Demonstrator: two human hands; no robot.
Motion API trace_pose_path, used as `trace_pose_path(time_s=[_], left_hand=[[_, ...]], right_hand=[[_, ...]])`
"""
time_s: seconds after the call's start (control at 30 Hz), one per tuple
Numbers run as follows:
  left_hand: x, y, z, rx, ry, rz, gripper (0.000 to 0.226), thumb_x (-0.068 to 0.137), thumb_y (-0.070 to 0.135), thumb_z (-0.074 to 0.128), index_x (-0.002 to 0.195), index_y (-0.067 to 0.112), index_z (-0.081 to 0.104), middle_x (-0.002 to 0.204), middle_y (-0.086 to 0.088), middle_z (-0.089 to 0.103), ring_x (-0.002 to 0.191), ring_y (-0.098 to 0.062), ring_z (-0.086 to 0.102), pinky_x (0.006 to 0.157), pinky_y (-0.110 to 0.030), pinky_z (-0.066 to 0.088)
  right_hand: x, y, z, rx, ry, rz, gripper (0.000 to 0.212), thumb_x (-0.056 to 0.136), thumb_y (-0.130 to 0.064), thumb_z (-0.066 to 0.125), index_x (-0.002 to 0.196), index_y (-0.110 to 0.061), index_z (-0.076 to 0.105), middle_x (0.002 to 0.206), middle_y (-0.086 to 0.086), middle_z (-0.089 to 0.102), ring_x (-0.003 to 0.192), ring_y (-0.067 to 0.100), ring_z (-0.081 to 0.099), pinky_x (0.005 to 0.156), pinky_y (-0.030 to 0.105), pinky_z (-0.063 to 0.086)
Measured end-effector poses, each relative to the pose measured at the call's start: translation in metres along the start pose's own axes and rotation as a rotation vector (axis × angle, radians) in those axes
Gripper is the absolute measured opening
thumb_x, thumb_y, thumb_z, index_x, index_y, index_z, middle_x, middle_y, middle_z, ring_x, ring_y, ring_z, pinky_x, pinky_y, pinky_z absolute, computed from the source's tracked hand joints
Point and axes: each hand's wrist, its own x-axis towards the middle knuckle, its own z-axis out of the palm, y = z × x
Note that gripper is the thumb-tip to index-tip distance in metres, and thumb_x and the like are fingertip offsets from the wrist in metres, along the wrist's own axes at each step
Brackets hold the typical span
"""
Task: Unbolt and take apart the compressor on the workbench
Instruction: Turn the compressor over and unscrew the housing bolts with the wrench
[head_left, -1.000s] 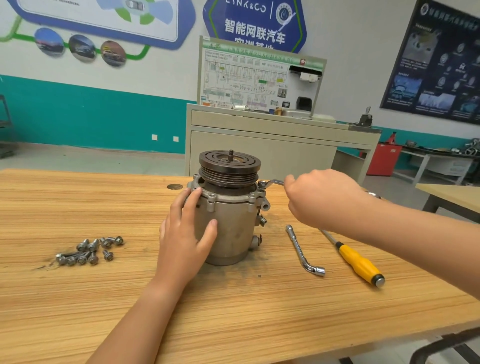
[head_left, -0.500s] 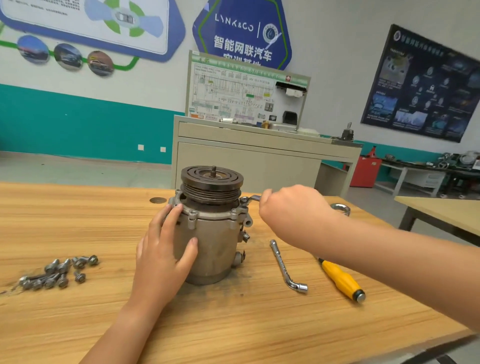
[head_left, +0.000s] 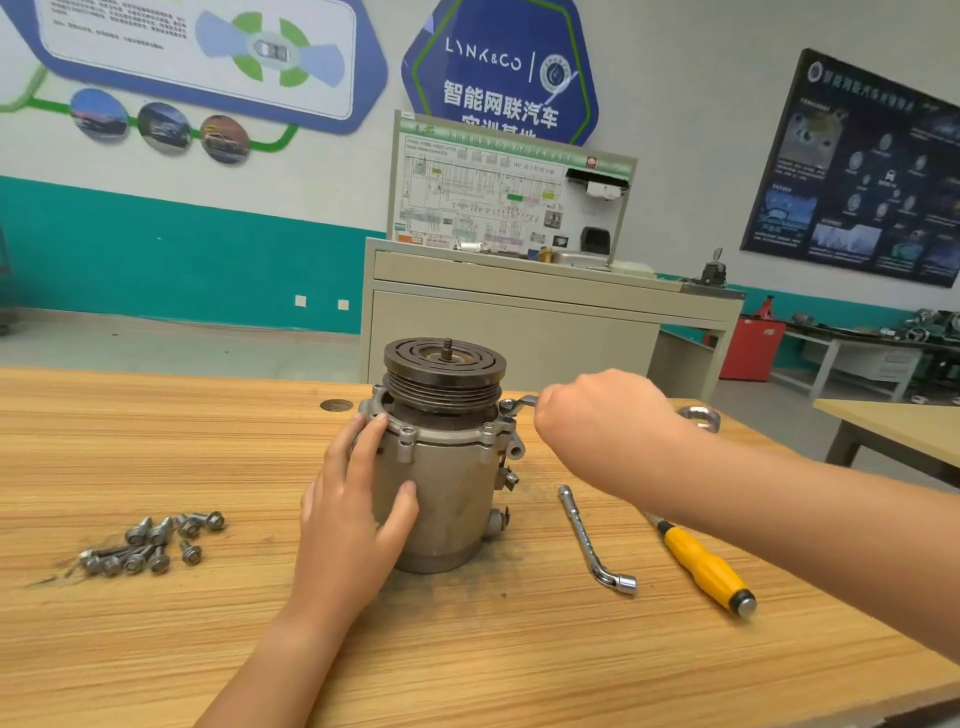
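**Wrench on flange, body braced**

Right hand (head_left: 597, 421) fisted round a wrench (head_left: 523, 401), whose end sits at the flange. Left hand (head_left: 358, 514) pressed flat, fingers straight, on the compressor (head_left: 457, 483), upright on the desk (head_left: 208, 649) between both hands. Risk: the wrench slips and sideways pull tips the compressor.

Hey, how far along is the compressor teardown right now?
Done: a pile of loose bolts lies left of the compressor. In hand: the left hand steadies it while the right hand holds a wrench at its upper rim. Left: the pulley still sits on top, and the casing looks unopened.
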Motion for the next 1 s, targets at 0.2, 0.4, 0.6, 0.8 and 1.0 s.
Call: trace_pose_path(time_s=[0.2, 0.4, 0.6, 0.8, 1.0], left_hand=[[0.001, 0.001, -0.001, 0.01, -0.002, 0.012, 0.068, 0.089, 0.021, 0.06, 0.132, 0.049, 0.015, 0.152, 0.009, 0.022, 0.136, -0.012, 0.027, 0.108, -0.044, 0.023], [0.001, 0.0, 0.0, -0.015, -0.008, 0.012, 0.059, 0.087, 0.034, 0.051, 0.133, 0.048, 0.016, 0.151, 0.01, 0.022, 0.128, 0.001, 0.023, 0.108, -0.042, 0.026], [0.001, 0.0, 0.001, -0.004, -0.014, 0.003, 0.067, 0.089, 0.02, 0.06, 0.136, 0.044, 0.019, 0.152, 0.008, 0.022, 0.134, -0.008, 0.028, 0.108, -0.047, 0.03], [0.0, 0.001, -0.001, 0.0, -0.021, 0.011, 0.067, 0.089, 0.02, 0.059, 0.133, 0.046, 0.016, 0.15, 0.011, 0.022, 0.135, -0.008, 0.028, 0.107, -0.047, 0.03], [-0.001, 0.005, 0.006, -0.061, 0.019, -0.025, 0.061, 0.081, 0.031, 0.047, 0.137, 0.037, 0.024, 0.151, 0.006, 0.024, 0.13, 0.002, 0.023, 0.11, -0.046, 0.031]], right_hand=[[0.002, 0.011, 0.015, 0.023, 0.023, 0.066, 0.017, 0.097, -0.014, 0.036, 0.106, -0.009, 0.05, 0.058, -0.002, 0.033, 0.048, 0.013, 0.032, 0.04, 0.025, 0.027], [0.003, 0.009, 0.021, 0.052, 0.056, 0.09, 0.009, 0.095, -0.009, 0.037, 0.088, -0.014, 0.039, 0.057, -0.001, 0.034, 0.046, 0.013, 0.033, 0.039, 0.025, 0.025], [0.006, -0.003, 0.021, 0.018, 0.007, 0.11, 0.016, 0.093, -0.005, 0.041, 0.103, -0.011, 0.052, 0.061, -0.001, 0.032, 0.061, 0.021, 0.041, 0.049, 0.029, 0.035], [0.008, 0.019, 0.04, 0.037, 0.136, 0.033, 0.023, 0.095, -0.031, 0.028, 0.079, -0.015, 0.034, 0.054, -0.003, 0.038, 0.044, 0.011, 0.036, 0.04, 0.023, 0.03], [0.04, 0.057, 0.069, -0.092, 0.19, -0.072, 0.01, 0.096, -0.02, 0.031, 0.087, -0.016, 0.035, 0.052, -0.005, 0.04, 0.042, 0.013, 0.036, 0.041, 0.025, 0.021]])
